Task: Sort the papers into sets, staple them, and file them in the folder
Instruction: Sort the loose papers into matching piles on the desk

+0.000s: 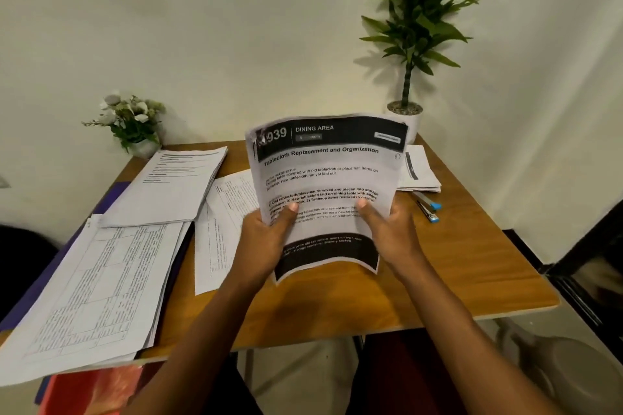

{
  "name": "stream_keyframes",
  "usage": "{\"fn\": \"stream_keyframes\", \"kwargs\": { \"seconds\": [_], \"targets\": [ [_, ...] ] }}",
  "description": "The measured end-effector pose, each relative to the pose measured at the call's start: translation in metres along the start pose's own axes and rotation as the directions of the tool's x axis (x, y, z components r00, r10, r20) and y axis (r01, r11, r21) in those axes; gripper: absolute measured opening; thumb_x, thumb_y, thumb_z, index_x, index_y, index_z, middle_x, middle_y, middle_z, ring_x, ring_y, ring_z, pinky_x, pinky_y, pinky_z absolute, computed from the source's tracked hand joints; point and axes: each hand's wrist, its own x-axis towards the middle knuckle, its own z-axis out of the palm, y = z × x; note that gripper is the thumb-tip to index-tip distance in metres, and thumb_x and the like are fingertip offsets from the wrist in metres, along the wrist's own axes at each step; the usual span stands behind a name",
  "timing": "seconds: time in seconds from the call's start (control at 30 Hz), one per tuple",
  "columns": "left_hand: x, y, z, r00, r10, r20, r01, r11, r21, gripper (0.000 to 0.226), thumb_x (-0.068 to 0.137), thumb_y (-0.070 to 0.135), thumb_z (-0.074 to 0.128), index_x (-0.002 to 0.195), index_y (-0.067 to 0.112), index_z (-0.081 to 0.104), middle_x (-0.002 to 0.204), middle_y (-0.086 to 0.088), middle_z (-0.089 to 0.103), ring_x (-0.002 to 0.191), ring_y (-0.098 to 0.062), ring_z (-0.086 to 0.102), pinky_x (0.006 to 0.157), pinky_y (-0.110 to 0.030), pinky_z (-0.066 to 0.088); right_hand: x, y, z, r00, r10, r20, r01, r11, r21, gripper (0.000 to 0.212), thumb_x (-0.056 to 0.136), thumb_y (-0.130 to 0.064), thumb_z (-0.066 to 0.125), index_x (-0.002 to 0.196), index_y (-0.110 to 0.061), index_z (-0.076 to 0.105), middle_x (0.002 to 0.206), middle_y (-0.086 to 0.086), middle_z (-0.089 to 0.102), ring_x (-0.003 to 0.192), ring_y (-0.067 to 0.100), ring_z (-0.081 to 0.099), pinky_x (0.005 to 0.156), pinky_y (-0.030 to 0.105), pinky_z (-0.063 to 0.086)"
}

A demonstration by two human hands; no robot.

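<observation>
Flat stacks of white printed papers (94, 296) fan over a purple folder (114, 194) at the left of the wooden table (455, 263). Above its middle, the left hand (266, 239) and right hand (391, 236) each pinch a curling sheet (323, 178), thumbs in front. It is headed "DINING AREA" and "Tablecloth Replacement and Organization". A blue-tipped stapler (428, 210) lies to the right.

Two bare forearms (209, 330) reach forward and converge. The left grip (268, 239) and the right grip (392, 236) each pinch the lower half of a white printed sheet with black bands (323, 172) — thumbs (290, 211) flat on its face, other fingers hidden behind it.
</observation>
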Motion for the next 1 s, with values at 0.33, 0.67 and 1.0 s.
{"fn": "stream_keyframes", "kwargs": {
  "seconds": [0.33, 0.67, 1.0],
  "targets": [
    [0.005, -0.020, 0.013, 0.987, -0.148, 0.067, 0.148, 0.989, 0.011, 0.019, 0.103, 0.028, 0.058, 0.119, 0.021, 0.067, 0.106, 0.003, 0.079, 0.095, -0.020, 0.077, 0.082, -0.040, 0.063, 0.009, 0.020, -0.022, 0.989, 0.145, 0.018, -0.139, 0.971, -0.197, 0.020, 0.100, -0.030, 0.061, 0.118, -0.022, 0.061, 0.101, -0.014, 0.070, 0.089, 0.002, 0.067, 0.061, 0.015, 0.052],
    [0.035, -0.043, 0.063, 0.880, -0.447, 0.160, 0.401, 0.881, 0.253, 0.027, 0.102, 0.014, 0.060, 0.129, 0.010, 0.062, 0.101, 0.001, 0.077, 0.074, -0.016, 0.078, 0.062, -0.035, 0.064, 0.030, 0.028, -0.128, 0.849, 0.513, 0.125, -0.395, 0.774, -0.495, 0.022, 0.095, -0.019, 0.071, 0.114, -0.023, 0.063, 0.122, -0.001, 0.072, 0.105, 0.017, 0.069, 0.096, 0.040, 0.055],
    [0.052, -0.059, 0.090, 0.947, -0.299, 0.114, 0.142, 0.713, 0.686, 0.020, 0.094, 0.021, 0.073, 0.110, 0.017, 0.063, 0.121, -0.003, 0.074, 0.068, -0.014, 0.075, 0.058, -0.022, 0.058, 0.035, 0.042, -0.129, 0.978, 0.199, -0.062, -0.176, 0.623, -0.762, 0.055, 0.096, -0.015, 0.066, 0.148, -0.017, 0.045, 0.142, 0.006, 0.058, 0.122, 0.026, 0.059, 0.079, 0.027, 0.050]
  ]
}}
